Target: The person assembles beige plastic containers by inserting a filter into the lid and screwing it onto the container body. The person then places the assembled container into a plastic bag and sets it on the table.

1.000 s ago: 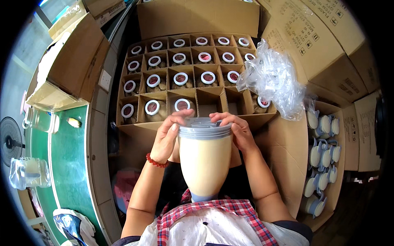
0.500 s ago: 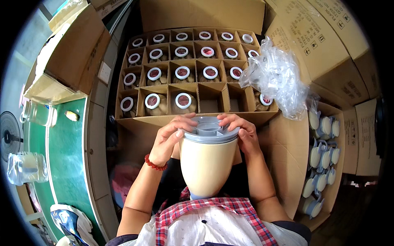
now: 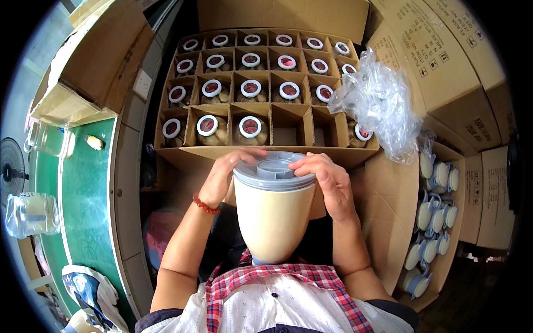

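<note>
A large cream flask (image 3: 273, 222) stands against my checked apron, wide end up and narrow bluish end resting low at my body. Its wide end carries a round grey cap (image 3: 276, 176) with a raised ring in the middle. My left hand (image 3: 225, 173) is curled over the left edge of the cap, fingertips on top. On the opposite side, my right hand (image 3: 331, 183) wraps the rim, its fingers reaching in near the raised ring. Both hands steady the flask between them; the left thumb is partly hidden.
Ahead, a divided carton (image 3: 244, 151) holds several round glass containers with white rings; two front cells hold none. Clear plastic bags (image 3: 380, 105) lie over its right side. Another carton (image 3: 383, 222) at right holds cream-and-blue handled parts (image 3: 430, 213). Left is a green table (image 3: 89, 194).
The flask appears slightly farther left and higher in the picture, as the view has shifted a little. My right fingers have slid inward over the grey cap; my left hand stays at the rim.
</note>
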`<state>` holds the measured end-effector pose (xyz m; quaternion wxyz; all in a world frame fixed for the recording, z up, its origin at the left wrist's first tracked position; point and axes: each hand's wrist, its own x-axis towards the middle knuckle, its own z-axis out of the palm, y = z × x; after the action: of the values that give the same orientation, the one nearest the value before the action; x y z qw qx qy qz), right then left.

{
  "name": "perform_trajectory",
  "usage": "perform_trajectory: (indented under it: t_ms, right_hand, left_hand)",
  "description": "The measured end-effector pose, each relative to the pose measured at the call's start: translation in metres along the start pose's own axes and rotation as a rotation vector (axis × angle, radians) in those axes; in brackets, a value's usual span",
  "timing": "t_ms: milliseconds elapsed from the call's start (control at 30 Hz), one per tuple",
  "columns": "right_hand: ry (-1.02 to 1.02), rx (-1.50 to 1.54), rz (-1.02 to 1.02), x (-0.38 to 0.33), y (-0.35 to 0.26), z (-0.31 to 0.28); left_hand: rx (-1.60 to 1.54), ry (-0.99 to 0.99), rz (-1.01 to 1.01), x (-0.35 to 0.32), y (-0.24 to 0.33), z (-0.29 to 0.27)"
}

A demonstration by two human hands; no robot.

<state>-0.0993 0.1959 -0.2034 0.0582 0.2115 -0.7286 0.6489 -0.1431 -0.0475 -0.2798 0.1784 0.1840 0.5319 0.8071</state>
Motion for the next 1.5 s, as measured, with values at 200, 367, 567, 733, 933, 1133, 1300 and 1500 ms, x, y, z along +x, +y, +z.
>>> perform_trajectory:
  t_ms: [200,367,567,733,933,1133,1300,1500]
  right_hand:
    - [0.010,-0.585,-0.156,0.009,-0.051,0.028]
    - [-0.079,-0.203,0.006,0.013,-0.024,-0.003]
    - [-0.018,0.680,0.553,0.036,0.046,-0.002]
    - [-0.097,0.520,0.588,0.014,0.051,-0.006]
    - [-0.078,-0.409,0.261,0.007,-0.030,-0.005]
    - [-0.005,0.415,0.715,0.031,0.047,-0.012]
    - [-0.113,0.316,0.552,0.014,0.041,0.000]
    - [-0.122,-0.612,0.198,0.011,-0.048,-0.003]
  left_hand:
    - [-0.108,0.036,-0.159,0.013,0.018,-0.008]
    - [0.440,-0.032,-0.051,0.008,0.101,0.041]
    - [0.807,-0.119,0.125,0.003,0.095,0.069]
    - [0.485,-0.062,0.123,-0.003,0.065,0.046]
    - [0.162,0.007,0.045,-0.001,0.030,0.004]
    - [1.010,-0.152,-0.148,0.020,0.087,0.042]
    - [0.449,-0.142,0.034,0.006,0.030,-0.007]
    - [0.203,0.024,-0.189,0.020,0.027,-0.003]
